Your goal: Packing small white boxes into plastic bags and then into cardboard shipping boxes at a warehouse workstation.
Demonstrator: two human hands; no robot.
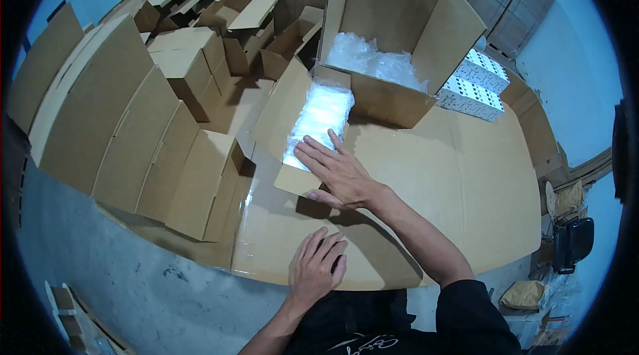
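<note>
My right hand [337, 172] reaches over a small open carton [297, 182], its fingers spread on the near end of a row of clear plastic-wrapped packets [319, 115] that fills the box. The thumb hangs by the carton's near end flap. One long side flap [283, 105] leans outward to the left. My left hand [317, 263] rests near the table's front edge with its fingers stretched forward, holding nothing. Behind the small carton stands a large open cardboard box [379, 98] with clear plastic bags [373, 58] in it.
Open cartons [186, 55] crowd the back left, and upright cardboard boxes [143, 135] line the left side. Two white boxes with black dots [471, 96] sit right of the large box. Cardboard covers the tabletop [466, 188]. A black chair part [574, 245] is at the far right.
</note>
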